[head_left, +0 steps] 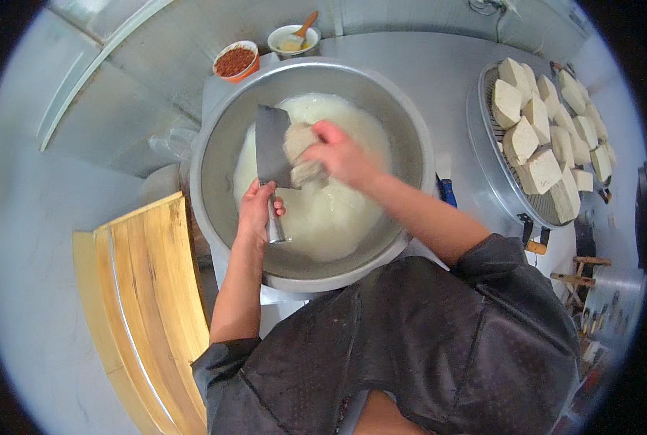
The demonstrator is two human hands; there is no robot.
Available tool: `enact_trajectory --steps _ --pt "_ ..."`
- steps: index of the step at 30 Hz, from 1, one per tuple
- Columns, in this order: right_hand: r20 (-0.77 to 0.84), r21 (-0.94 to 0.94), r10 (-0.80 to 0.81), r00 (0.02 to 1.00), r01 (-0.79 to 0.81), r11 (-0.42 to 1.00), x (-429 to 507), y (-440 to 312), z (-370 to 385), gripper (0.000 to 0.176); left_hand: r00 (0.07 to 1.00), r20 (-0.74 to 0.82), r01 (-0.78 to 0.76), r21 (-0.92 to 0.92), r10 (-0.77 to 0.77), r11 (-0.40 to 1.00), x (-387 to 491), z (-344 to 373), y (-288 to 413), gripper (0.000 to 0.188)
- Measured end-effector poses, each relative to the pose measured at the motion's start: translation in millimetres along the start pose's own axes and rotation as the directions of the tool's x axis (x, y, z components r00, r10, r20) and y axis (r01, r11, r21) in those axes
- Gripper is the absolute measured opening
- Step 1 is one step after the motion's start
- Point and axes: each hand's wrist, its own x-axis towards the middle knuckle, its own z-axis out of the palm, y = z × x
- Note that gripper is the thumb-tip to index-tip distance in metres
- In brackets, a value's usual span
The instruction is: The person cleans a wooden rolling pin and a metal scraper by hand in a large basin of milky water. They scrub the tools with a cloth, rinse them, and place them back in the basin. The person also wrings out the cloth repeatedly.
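Observation:
My left hand (256,211) grips the metal handle of a broad cleaver (272,144), with the blade pointing away from me over a large metal basin (410,119). Bunched in my right hand (342,155) is a greyish-beige cloth (300,140), pressed close against the right side of the blade. The right hand and the cloth are blurred, and whether the cloth wraps around the edge cannot be told. Below both hands, cloudy whitish liquid (329,223) covers the basin's bottom.
Pale tofu-like blocks (538,171) fill round metal racks (486,157) at the right. Beyond the basin stand a bowl of red flakes (235,62) and a bowl (280,37) holding a brush (303,30). A blue-handled tool (446,192) lies beside the basin; wooden boards (155,304) stand left.

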Motion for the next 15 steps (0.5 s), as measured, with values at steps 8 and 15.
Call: enact_trajectory --steps 8,15 --pt "0.027 -0.783 -0.475 0.88 0.314 0.537 22.9 24.7 22.3 0.042 0.987 0.159 0.019 -0.006 -0.018 1.0 -28.9 32.4 -10.0 0.013" --pt "-0.628 -0.21 -0.157 0.762 0.028 0.977 78.1 34.8 -23.5 0.041 0.974 0.227 -0.008 -0.041 0.018 0.999 -49.7 40.7 -6.2 0.011"
